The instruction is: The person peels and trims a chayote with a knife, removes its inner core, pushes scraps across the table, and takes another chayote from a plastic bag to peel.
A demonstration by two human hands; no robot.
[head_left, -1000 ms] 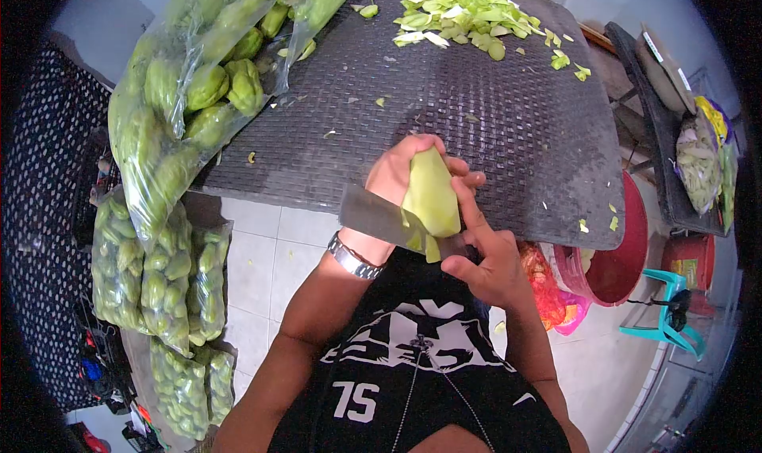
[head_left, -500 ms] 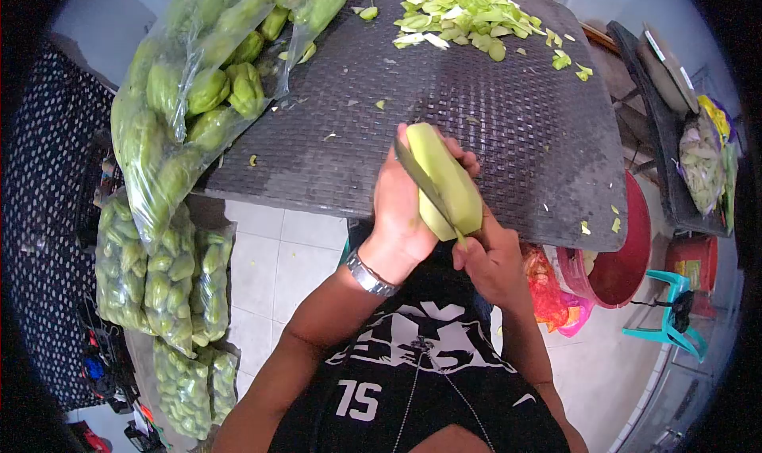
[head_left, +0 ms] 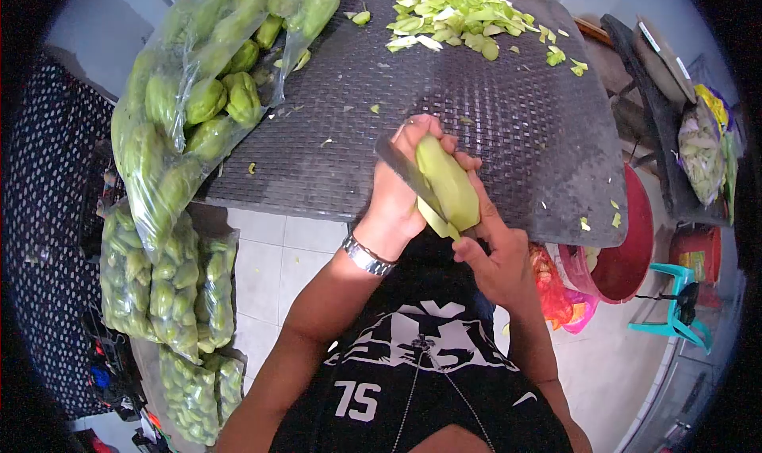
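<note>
A peeled pale green chayote (head_left: 448,185) lies in my left hand (head_left: 394,195), whose fingers wrap round its far side. My right hand (head_left: 500,256) is closed at the near end of the chayote, on a knife whose handle is hidden in the grip. The knife's blade (head_left: 403,167) crosses the left side of the chayote and points up and left. A strip of peel (head_left: 436,219) hangs under the blade. Both hands are just over the near edge of the dark woven-pattern table (head_left: 341,163).
A pile of peelings (head_left: 460,16) lies at the table's far side. An open plastic bag of chayotes (head_left: 171,104) covers the left corner, with more filled bags (head_left: 151,282) below. At right are a red tub (head_left: 627,254), a teal stool (head_left: 675,310) and a red net bag (head_left: 549,290).
The blade has swung from low beside the left wrist to the chayote's left side. Both hands have turned the chayote slightly, and a peel strip now shows under the blade.
</note>
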